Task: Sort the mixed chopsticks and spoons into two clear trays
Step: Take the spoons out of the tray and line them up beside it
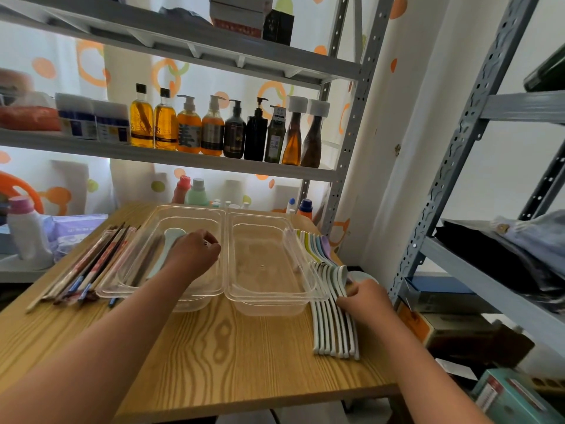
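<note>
Left hand (195, 250) over left tray (189, 208); right hand (367, 299) apparently grips a spoon (363, 276).

The orange pump bottle (188, 130) on the middle shelf (91, 148) bears one big dark character, 姜. At its nine o'clock, an amber bottle (165, 123) shows an 8 low on its left; so does its twin (141, 122) beyond. Other labels blur.

Both bare forearms reach forward. The left hand (195, 252), at eleven o'clock, is knuckles-up with its fingers curled under, any hold hidden. The right hand (365, 302), at three o'clock, pinches white ceramic spoons (333, 332).
</note>
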The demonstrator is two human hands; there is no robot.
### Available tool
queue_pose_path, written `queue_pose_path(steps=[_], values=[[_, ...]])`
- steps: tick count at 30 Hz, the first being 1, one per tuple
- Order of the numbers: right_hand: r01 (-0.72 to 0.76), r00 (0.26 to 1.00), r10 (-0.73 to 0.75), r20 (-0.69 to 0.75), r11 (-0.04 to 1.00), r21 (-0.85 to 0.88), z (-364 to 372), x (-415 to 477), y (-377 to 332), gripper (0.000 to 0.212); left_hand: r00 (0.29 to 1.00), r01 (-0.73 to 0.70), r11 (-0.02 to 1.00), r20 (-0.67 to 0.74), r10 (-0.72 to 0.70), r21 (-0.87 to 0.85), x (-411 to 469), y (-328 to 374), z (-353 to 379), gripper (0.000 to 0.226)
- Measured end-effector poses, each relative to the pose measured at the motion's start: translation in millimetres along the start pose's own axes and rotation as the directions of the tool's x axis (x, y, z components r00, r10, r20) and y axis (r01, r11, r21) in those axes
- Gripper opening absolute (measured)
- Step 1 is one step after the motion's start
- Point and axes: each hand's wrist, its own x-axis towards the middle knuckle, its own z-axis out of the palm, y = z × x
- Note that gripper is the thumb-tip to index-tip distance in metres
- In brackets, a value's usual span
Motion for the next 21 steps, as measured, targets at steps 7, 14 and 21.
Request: queue_pose_path(steps=[7,14,21], values=[[0.017,0.996,-0.026,0.083,0.994,0.112,-1.9,-8.5,-2.2,0.022,1.000,-0.008,1.000,0.009,0.008,0.004,-0.3,0.0,0.3,0.003],[-0.113,0.989,0.085,0.118,0.959,0.260,-3.6,-5.0,-1.3,0.027,1.000,-0.008,1.000,-0.005,0.008,0.005,-0.8,1.0,2.3,0.003],[-0.113,0.987,0.078,0.144,0.960,0.255,-3.6,-1.8,0.7,0.021,1.000,-0.005,1.000,0.006,0.005,0.016,-1.6,2.0,0.9,0.003]])
